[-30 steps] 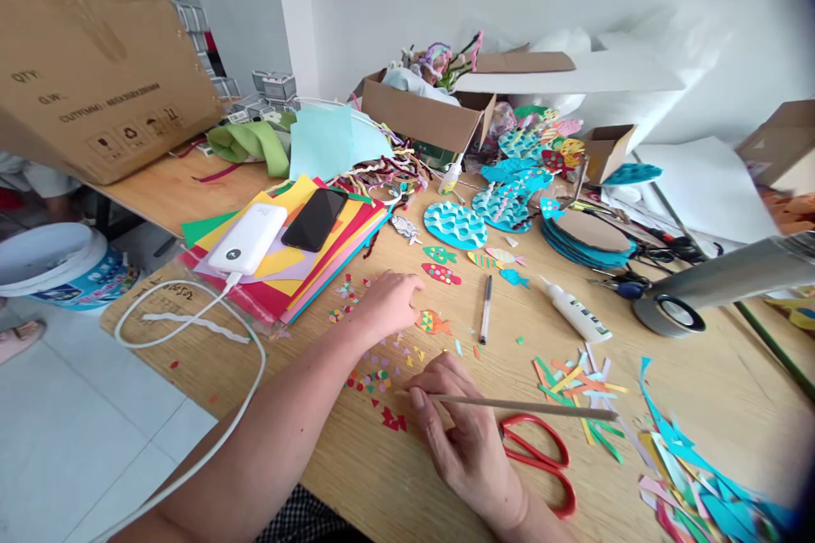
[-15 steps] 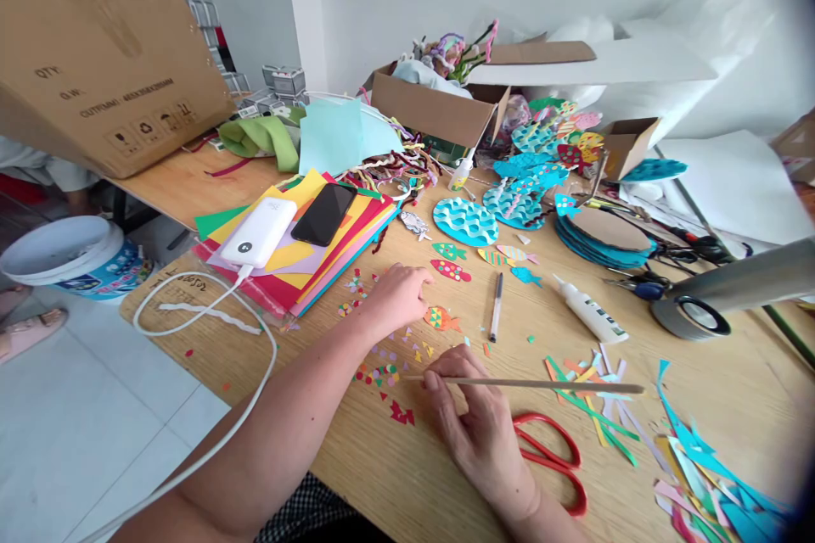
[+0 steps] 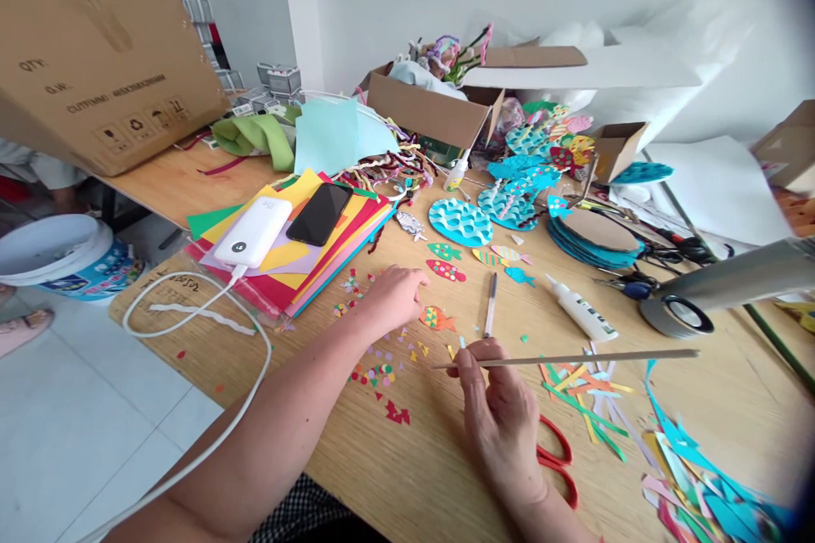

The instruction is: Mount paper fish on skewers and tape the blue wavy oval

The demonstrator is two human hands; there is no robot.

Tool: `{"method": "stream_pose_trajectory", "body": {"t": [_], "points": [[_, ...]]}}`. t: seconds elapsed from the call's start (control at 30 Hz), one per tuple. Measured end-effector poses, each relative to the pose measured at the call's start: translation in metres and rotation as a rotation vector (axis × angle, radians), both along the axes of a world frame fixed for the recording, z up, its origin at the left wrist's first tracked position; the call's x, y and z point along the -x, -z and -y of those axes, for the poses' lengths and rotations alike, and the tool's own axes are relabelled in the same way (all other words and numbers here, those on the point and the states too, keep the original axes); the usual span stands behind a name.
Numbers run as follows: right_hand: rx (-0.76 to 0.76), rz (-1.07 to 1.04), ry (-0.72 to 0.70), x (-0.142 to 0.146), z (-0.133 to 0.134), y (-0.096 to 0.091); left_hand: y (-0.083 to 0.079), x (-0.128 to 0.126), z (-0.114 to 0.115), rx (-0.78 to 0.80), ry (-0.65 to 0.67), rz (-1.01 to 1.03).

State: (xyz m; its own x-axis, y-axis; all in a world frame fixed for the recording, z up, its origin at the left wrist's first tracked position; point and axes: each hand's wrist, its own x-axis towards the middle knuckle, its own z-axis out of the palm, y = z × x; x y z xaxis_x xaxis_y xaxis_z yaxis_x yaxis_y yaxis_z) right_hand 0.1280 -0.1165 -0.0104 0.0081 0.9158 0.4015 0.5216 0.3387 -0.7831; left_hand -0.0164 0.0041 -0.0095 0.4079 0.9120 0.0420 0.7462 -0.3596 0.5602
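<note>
My right hand (image 3: 500, 407) is closed in a pinch on a thin wooden skewer (image 3: 592, 356), its pointed tip to the left and its shaft reaching out to the right. My left hand (image 3: 398, 299) is curled, with its fingertips pointing down at the left edge of an orange paper fish (image 3: 439, 319); whether they hold anything is hidden. Small paper dots (image 3: 380, 374) and red paper triangles (image 3: 398, 413) lie scattered below it. Partly behind my right hand are red-handled scissors (image 3: 560, 445). A pen (image 3: 491, 305) lies between the fish and a white glue bottle (image 3: 582, 310).
Coloured paper sheets (image 3: 299, 288) carry a white power bank (image 3: 255, 231) and a phone (image 3: 319, 214); a white cable (image 3: 262, 365) crosses near my left arm. Paper strips (image 3: 589, 394) lie at right. More paper fish (image 3: 446, 270), blue discs (image 3: 461, 222) and a grey cylinder (image 3: 719, 288) stand farther back.
My right hand has moved to the right with the skewer, pulling its tip back from the paper dots and covering more of the scissors. My left hand stays by the orange fish.
</note>
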Motion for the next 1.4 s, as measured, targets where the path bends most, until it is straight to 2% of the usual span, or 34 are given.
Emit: {"method": "stream_pose_trajectory", "body": {"t": [0.2, 0.37, 0.43, 0.63, 0.77, 0.93, 1.1, 1.27, 1.4], "points": [[0.025, 0.036, -0.134, 0.003, -0.001, -0.002, 0.003, 0.0, 0.0, -0.004, -0.005, -0.013], [0.009, 0.021, -0.037, -0.004, -0.006, -0.004, 0.001, 0.001, -0.002, -0.071, -0.061, 0.078], [0.019, 0.009, -0.042, -0.004, -0.006, -0.005, -0.002, 0.001, -0.004, -0.088, -0.108, 0.139], [0.045, 0.04, -0.341, 0.016, -0.002, -0.011, -0.01, 0.004, -0.01, -0.046, -0.282, 0.439], [0.076, 0.067, -0.433, 0.023, -0.001, -0.013, -0.011, 0.006, -0.013, 0.057, -0.345, 0.726], [0.136, 0.073, -0.406, 0.021, -0.007, -0.017, -0.016, 0.007, -0.015, 0.156, -0.445, 1.116], [0.122, 0.133, -0.344, 0.027, -0.028, -0.023, -0.02, 0.008, -0.019, 0.169, -0.545, 1.327], [0.099, 0.163, -0.259, 0.038, -0.056, -0.026, -0.021, 0.014, -0.024, -0.022, -0.693, 1.485], [0.119, 0.14, -0.233, 0.043, -0.066, -0.027, -0.027, 0.021, -0.023, -0.183, -0.776, 1.556]]}}
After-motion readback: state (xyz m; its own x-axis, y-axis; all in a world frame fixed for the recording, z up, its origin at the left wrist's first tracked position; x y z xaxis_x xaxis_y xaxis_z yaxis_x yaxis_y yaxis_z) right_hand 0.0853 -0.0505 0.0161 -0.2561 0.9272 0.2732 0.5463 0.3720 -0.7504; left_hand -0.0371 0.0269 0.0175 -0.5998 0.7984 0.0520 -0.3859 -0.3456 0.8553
